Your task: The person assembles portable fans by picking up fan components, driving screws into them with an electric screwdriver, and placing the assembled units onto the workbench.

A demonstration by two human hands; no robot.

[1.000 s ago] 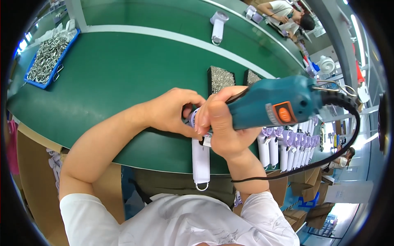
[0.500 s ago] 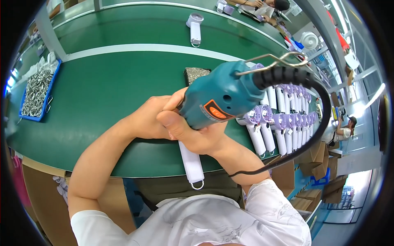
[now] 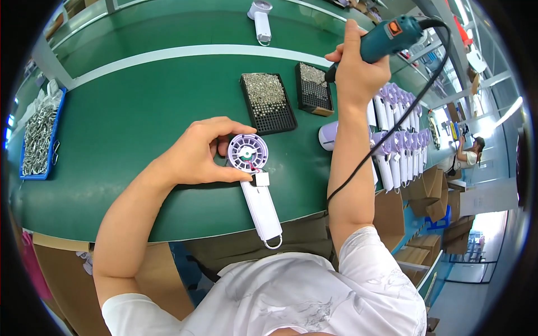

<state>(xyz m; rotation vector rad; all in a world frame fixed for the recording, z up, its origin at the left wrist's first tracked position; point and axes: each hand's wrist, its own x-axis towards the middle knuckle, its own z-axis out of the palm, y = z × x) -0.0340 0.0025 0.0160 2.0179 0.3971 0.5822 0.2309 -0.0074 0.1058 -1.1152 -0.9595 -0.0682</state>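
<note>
My left hand (image 3: 193, 151) grips the round purple head of a handheld fan (image 3: 261, 210), thumb and fingers on opposite sides of the rim. The fan's inner side faces up, showing a hub and thin wires, and its white handle with a wire loop points toward me. Up and to the right, my right hand (image 3: 360, 78) is wrapped round a teal electric screwdriver (image 3: 392, 40) with a black cord. Its dark nose is over or close to a black screw tray (image 3: 315, 103); whether it touches is not clear. Another black screw tray (image 3: 274, 120) lies beside it.
Rows of purple and white fans (image 3: 400, 148) stand at the right, and a single purple fan part (image 3: 328, 136) lies near my right forearm. A blue bin (image 3: 38, 175) of metal clips sits at far left. Another fan (image 3: 261, 25) lies beyond the pale rail. Cardboard boxes (image 3: 428, 193) are at lower right.
My right hand has carried the screwdriver away from the fan, up and to the right. The fan head and both screw trays are now uncovered; my left hand still holds the fan.
</note>
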